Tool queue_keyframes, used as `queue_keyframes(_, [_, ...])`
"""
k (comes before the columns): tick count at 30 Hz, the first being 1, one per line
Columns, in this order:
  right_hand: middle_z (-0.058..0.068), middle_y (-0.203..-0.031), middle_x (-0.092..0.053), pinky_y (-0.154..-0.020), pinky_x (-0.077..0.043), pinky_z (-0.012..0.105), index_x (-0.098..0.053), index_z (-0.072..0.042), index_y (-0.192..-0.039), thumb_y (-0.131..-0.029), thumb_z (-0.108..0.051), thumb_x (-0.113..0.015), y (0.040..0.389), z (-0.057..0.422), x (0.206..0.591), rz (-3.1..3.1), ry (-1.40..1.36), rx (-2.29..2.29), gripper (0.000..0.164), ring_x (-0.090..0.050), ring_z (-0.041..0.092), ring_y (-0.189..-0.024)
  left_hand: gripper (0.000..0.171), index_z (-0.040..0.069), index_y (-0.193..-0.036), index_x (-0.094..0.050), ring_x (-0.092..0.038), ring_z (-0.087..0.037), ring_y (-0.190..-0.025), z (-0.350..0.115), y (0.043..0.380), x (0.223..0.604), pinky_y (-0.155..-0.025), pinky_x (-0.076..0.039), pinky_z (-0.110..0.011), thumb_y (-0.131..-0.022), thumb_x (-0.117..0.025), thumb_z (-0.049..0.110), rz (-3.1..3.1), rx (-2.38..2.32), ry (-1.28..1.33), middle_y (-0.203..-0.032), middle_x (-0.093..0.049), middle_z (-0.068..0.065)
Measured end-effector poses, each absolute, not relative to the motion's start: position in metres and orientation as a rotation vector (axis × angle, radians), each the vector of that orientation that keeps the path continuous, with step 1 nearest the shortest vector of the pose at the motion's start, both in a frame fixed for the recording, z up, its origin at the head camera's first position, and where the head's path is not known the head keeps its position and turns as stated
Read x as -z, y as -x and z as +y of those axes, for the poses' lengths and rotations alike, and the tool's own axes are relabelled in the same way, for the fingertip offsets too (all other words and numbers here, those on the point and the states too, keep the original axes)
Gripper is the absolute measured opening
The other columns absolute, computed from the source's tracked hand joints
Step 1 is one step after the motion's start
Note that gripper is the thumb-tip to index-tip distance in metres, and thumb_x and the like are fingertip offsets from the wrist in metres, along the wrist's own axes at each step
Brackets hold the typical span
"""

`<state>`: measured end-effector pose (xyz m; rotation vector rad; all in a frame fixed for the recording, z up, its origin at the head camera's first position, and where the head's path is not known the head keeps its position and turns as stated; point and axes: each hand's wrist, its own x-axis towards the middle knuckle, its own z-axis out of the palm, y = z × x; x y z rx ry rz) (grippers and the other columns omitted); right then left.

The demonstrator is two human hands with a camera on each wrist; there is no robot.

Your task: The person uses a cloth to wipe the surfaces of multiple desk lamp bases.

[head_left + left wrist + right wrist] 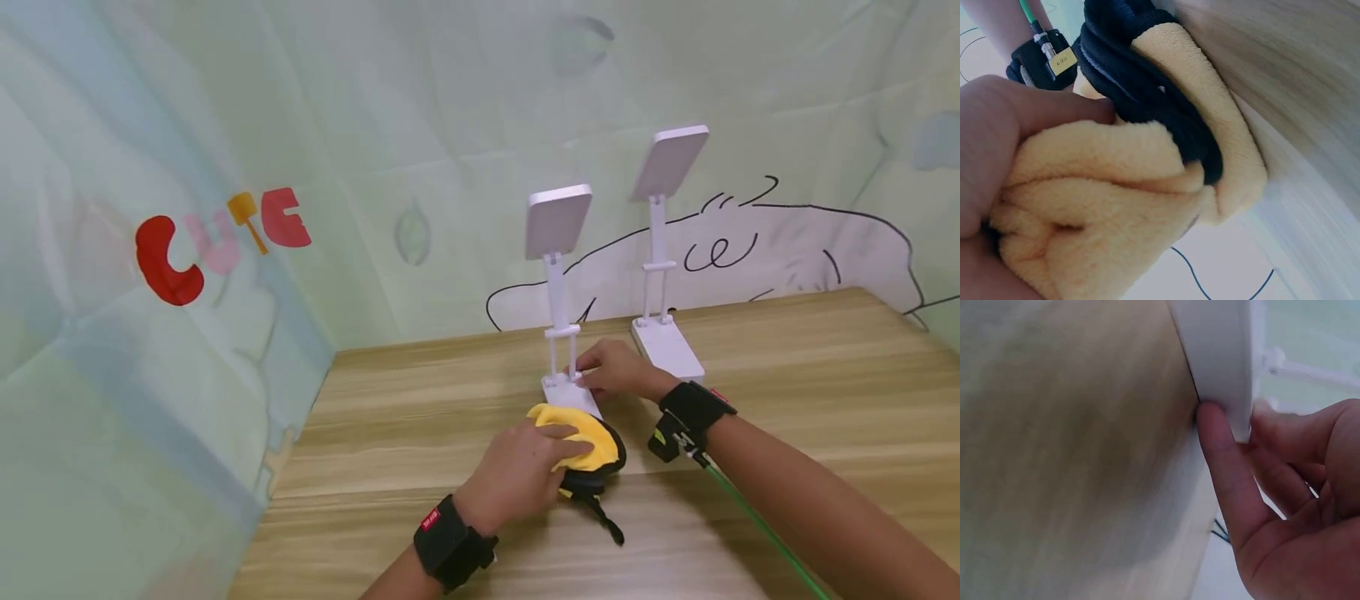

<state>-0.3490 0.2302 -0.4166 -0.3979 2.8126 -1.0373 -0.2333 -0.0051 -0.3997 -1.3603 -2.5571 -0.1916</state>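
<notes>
A folded yellow plush cloth with black edging (pixel 592 442) is gripped by my left hand (pixel 517 467), and it lies against the front of a white desk lamp's base (pixel 570 396). In the left wrist view the thumb and fingers pinch the bunched yellow cloth (pixel 1104 206). My right hand (pixel 618 369) holds the back right corner of that same base. Thumb and fingers close around the base's edge (pixel 1222 369) in the right wrist view, with one fingertip low beside the table. The lamp's flat head (pixel 558 221) stands raised on its arm.
A second white desk lamp (pixel 667 346) stands behind and to the right, close to my right hand. Both lamps are on a wood-grain table (pixel 420 417). A printed curtain (pixel 420 167) hangs behind and at the left. A green cable (pixel 765 521) runs from the right wristband.
</notes>
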Motion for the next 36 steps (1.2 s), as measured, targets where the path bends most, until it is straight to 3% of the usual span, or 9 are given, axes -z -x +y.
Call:
queue_keyframes(5, [0.011,-0.085,-0.072,-0.057,-0.054,0.025,-0.073,-0.001,-0.098,-0.088,-0.006,-0.066,0.367,0.248,0.419,2.958,0.407,1.012,0.013,-0.063,0.012,-0.062,0.036,0.034,-0.127,-0.066,-0.066,-0.013,-0.109,-0.005,0.233,0.4,-0.083,-0.054,-0.025,-0.091,-0.067,0.026,-2.514,0.149,1.351,-0.128,-0.066,0.01])
queue_keyframes(13, [0.005,-0.065,-0.066,-0.05,-0.041,0.023,-0.073,0.0,-0.09,-0.085,-0.003,-0.063,0.394,0.27,0.406,3.138,0.359,0.758,0.012,-0.058,0.013,-0.054,0.036,0.035,-0.129,-0.063,-0.064,-0.014,-0.113,-0.009,0.237,0.4,-0.083,-0.055,-0.027,-0.093,-0.066,0.028,-2.567,0.163,1.294,-0.133,-0.063,0.01])
queue_keyframes(19, [0.007,-0.073,-0.065,-0.052,-0.036,0.026,-0.075,0.002,-0.088,-0.083,-0.002,-0.063,0.406,0.276,0.407,3.224,0.325,0.698,0.013,-0.053,0.02,-0.065,0.038,0.034,-0.129,-0.063,-0.063,-0.015,-0.114,-0.014,0.24,0.401,-0.086,-0.054,-0.028,-0.092,-0.068,0.028,-2.537,0.173,1.276,-0.133,-0.063,0.009])
queue_keyframes(26, [0.005,-0.07,-0.064,-0.049,-0.044,0.025,-0.073,0.002,-0.095,-0.09,-0.004,-0.058,0.41,0.285,0.414,3.176,0.241,0.682,0.017,-0.056,0.016,-0.058,0.038,0.036,-0.131,-0.061,-0.062,-0.012,-0.116,-0.013,0.236,0.403,-0.093,-0.052,-0.028,-0.094,-0.065,0.031,-2.551,0.145,1.308,-0.134,-0.062,0.011])
queue_keyframes(31, [0.02,-0.09,-0.07,-0.054,-0.046,0.028,-0.07,0.006,-0.109,-0.092,0.0,-0.05,0.391,0.279,0.406,3.193,0.206,0.599,0.027,-0.057,0.021,-0.068,0.037,0.035,-0.131,-0.061,-0.062,-0.011,-0.115,-0.013,0.234,0.405,-0.09,-0.053,-0.026,-0.094,-0.064,0.032,-2.542,0.144,1.318,-0.134,-0.062,0.011])
queue_keyframes(34, [0.027,-0.105,-0.069,-0.054,-0.048,0.031,-0.068,0.006,-0.115,-0.088,0.004,-0.052,0.368,0.274,0.399,3.284,0.221,0.532,0.031,-0.057,0.024,-0.071,0.037,0.035,-0.132,-0.06,-0.061,-0.013,-0.118,-0.012,0.237,0.407,-0.09,-0.053,-0.027,-0.096,-0.061,0.032,-2.547,0.164,1.314,-0.137,-0.06,0.01])
queue_keyframes(36, [0.026,-0.1,-0.071,-0.052,-0.046,0.032,-0.071,0.004,-0.11,-0.085,0.006,-0.057,0.351,0.272,0.395,3.363,0.274,0.465,0.029,-0.057,0.024,-0.068,0.037,0.035,-0.135,-0.058,-0.059,-0.014,-0.122,-0.01,0.241,0.41,-0.091,-0.053,-0.028,-0.098,-0.058,0.034,-2.554,0.18,1.311,-0.14,-0.058,0.009])
